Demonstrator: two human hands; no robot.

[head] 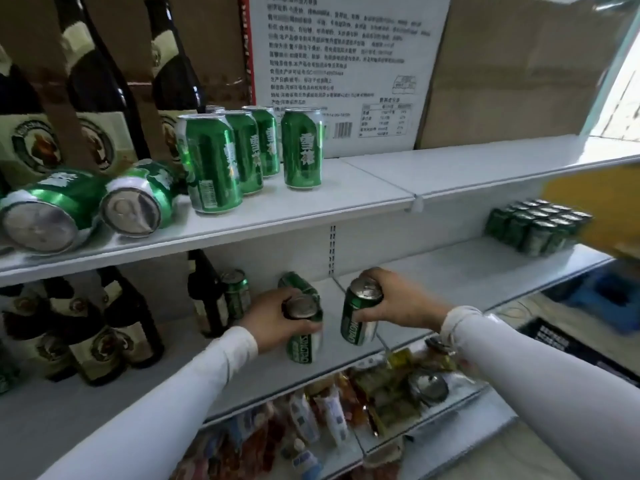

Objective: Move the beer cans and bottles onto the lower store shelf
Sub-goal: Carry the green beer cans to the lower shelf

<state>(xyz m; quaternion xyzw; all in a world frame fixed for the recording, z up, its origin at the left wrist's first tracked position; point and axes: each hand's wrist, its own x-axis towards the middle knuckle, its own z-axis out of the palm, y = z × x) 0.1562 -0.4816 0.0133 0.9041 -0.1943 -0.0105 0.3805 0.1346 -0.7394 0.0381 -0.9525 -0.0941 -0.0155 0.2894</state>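
Near the centre of the frame, slightly below the middle, the left hand (273,318) curls around the top of a green Tsingtao can (304,336), fingers wrapped over its rim and upper wall. The can stands upright on the lower shelf (450,278), close to the shelf's front edge. Just to the right, the right hand (398,301) grips a second green can (360,315) near its top, thumb on the near side and fingers over the lid; this can tilts slightly, and whether its base touches the shelf cannot be told. The two cans are just beside each other, apart.

Behind the left hand lies another green can (298,284) on its side. Dark bottles (114,327) fill the lower left. Bare shelf stretches right toward a shrink-wrapped can pack (536,225) at the far right.

On the upper shelf (346,188), upright green cans (221,161) stand at centre left, with two toppled cans (86,206) at the left edge.
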